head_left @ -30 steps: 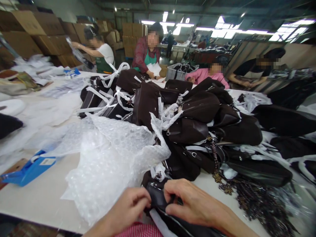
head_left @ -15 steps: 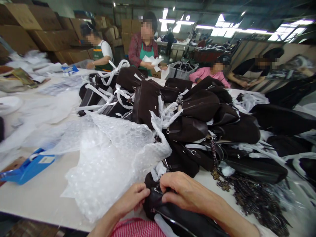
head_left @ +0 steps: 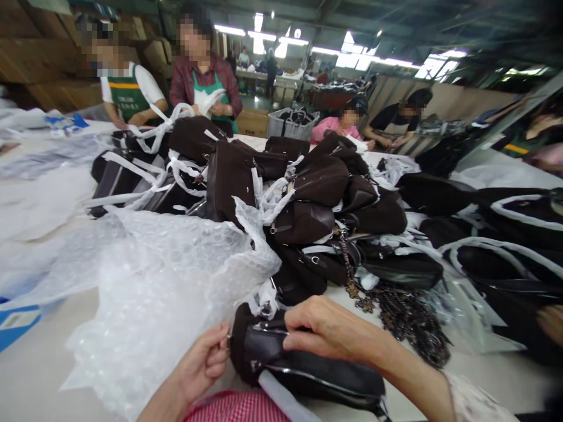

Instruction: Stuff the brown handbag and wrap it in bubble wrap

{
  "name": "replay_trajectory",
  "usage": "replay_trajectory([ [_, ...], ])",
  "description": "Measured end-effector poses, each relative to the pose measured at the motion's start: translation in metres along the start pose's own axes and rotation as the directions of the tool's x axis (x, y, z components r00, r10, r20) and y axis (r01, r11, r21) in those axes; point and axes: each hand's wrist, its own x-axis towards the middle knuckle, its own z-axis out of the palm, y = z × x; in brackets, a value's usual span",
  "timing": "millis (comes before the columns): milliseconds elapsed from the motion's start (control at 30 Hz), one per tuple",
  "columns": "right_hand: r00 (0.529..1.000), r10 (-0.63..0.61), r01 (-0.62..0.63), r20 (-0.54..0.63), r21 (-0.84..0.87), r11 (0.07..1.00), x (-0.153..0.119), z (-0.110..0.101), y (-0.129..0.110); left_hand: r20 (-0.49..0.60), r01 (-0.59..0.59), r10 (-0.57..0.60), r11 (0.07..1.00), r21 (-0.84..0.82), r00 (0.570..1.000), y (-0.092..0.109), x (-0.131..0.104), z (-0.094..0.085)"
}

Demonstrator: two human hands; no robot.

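A dark bag (head_left: 316,370) with a leather top and metal zips lies on its side at the table's front edge, close to my body. My right hand (head_left: 314,329) is closed on its upper edge, thumb and fingers pinching near the zip. At the bag's left end, my left hand (head_left: 206,358) has its fingers curled and pinched together by a small metal piece; what they hold is too small to make out. White wrapping (head_left: 264,300) covers fittings at the bag's far end. Bubble wrap (head_left: 162,281) spreads left of the bag.
A heap of dark bags (head_left: 319,179) with white-wrapped straps fills the middle. Chains (head_left: 409,319) lie at the right. A blue tape dispenser (head_left: 20,322) is at the left edge. Several people stand or sit beyond the table, and another person's hand (head_left: 552,322) shows at the right edge.
The view has turned right, so the heap appears further left. My left hand has shifted from the bag's top to its left end. More of the bag shows.
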Motion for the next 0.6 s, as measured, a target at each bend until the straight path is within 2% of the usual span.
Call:
replay_trajectory([
  [100,0.999,0.052,-0.051,0.016,-0.020,0.998,-0.040,0.004,0.038,-0.196,-0.040,0.015,0.992,-0.122,0.980,0.008,-0.001,-0.021],
  [167,0.979,0.198,-0.200,-0.049,-0.026,0.980,-0.085,0.010,0.074,-0.293,-0.089,0.041,0.984,-0.154,0.955,0.011,-0.003,-0.036],
  [233,0.904,0.395,-0.387,-0.166,0.081,0.919,-0.134,0.018,0.113,-0.339,-0.111,0.058,0.984,-0.140,0.939,0.010,-0.003,-0.044],
  [267,0.869,0.466,-0.438,-0.167,0.179,0.881,-0.155,0.024,0.130,-0.338,-0.112,0.067,0.987,-0.116,0.939,0.008,-0.003,-0.045],
  [333,0.819,0.543,-0.503,-0.186,0.223,0.835,-0.187,0.038,0.155,-0.298,-0.106,0.092,0.994,-0.032,0.950,0.002,0.001,-0.041],
  [400,0.784,0.579,-0.515,-0.224,0.286,0.808,-0.199,0.055,0.167,-0.259,-0.104,0.127,0.990,0.099,0.958,-0.004,0.008,-0.033],
  [500,0.711,0.614,-0.431,-0.343,0.477,0.766,-0.195,0.074,0.170,-0.250,-0.120,0.218,0.927,0.356,0.943,-0.002,0.014,-0.026],
  [567,0.641,0.647,-0.321,-0.412,0.622,0.714,-0.190,0.080,0.169,-0.220,-0.161,0.339,0.805,0.571,0.915,0.007,0.011,-0.025],
  [600,0.611,0.666,-0.271,-0.428,0.677,0.684,-0.189,0.083,0.169,-0.186,-0.197,0.427,0.704,0.683,0.885,0.013,0.006,-0.024],
])
